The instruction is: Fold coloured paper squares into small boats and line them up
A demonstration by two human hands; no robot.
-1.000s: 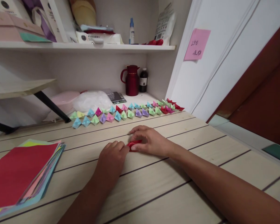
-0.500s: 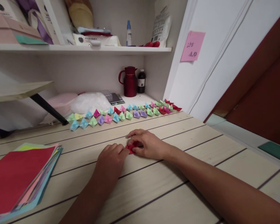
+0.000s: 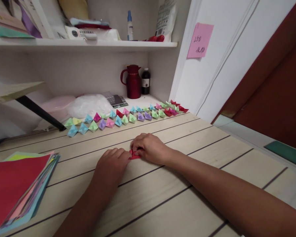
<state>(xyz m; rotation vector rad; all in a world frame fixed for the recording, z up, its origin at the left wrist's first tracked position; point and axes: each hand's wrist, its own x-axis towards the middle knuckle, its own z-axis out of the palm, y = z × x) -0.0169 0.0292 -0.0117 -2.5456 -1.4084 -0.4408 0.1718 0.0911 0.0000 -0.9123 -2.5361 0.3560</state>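
Observation:
A small piece of folded red paper lies on the wooden table, mostly covered by my fingers. My left hand grips its left end, fingers pressed together. From the right, my right hand pinches the same paper with curled fingers and thumb. The exact shape of the folds is hidden between the hands. Beyond them stand two rows of small folded paper boats in blue, green, pink, purple, yellow and red.
A fanned stack of coloured paper, red on top, lies at left. A black-legged wooden stand rises at the back left. Behind the boats are a plastic bag, a dark red jug and a dark bottle.
My right hand's fingers have closed in more tightly over the red paper. The whole view has shifted slightly, so everything appears a little further left and most things higher.

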